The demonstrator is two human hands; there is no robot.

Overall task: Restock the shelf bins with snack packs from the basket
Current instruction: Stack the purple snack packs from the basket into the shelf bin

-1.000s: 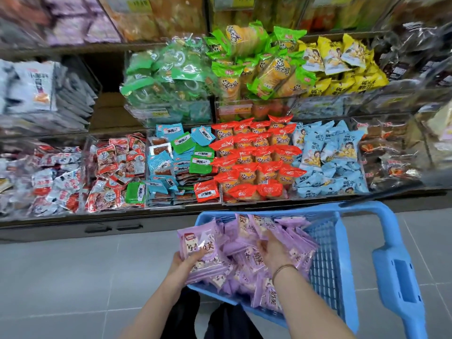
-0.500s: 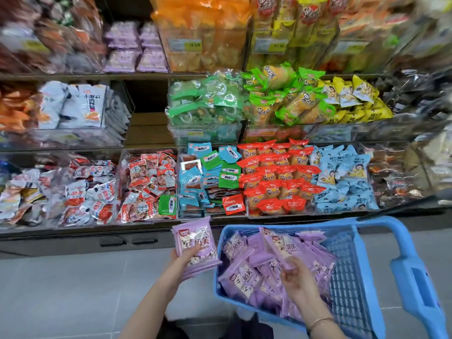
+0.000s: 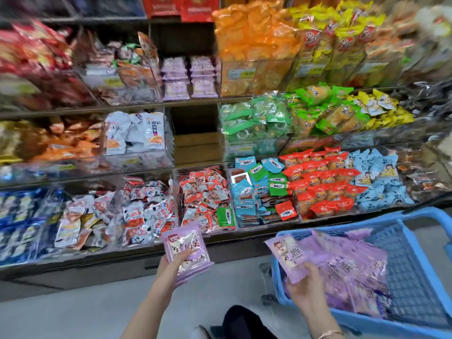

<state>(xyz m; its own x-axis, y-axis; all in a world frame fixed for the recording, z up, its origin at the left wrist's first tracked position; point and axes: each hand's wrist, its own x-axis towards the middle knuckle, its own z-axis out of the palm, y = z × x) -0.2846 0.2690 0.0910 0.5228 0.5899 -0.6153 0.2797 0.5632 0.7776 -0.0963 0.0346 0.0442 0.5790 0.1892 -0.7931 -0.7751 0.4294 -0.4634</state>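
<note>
The basket (image 3: 401, 265) is cut off by the right and bottom edges. Inside it, the lower purple packs (image 3: 354, 270) lie hidden under the upper ones. At its left wall, my right hand (image 3: 305, 289) covers the lower corner of a single pack (image 3: 288, 255). Left of the basket, my left hand (image 3: 175, 264) grips a purple stack (image 3: 186, 243): pack count not determinable, fingers behind it hidden. The shelf bins (image 3: 36, 133) far left of the basket are blurred, print unreadable.

One blue basket (image 3: 430, 216), one bracelet (image 3: 329, 333), two shelved purple stacks (image 3: 189, 78), and loose purple packs (image 3: 354, 265) beyond counting.
</note>
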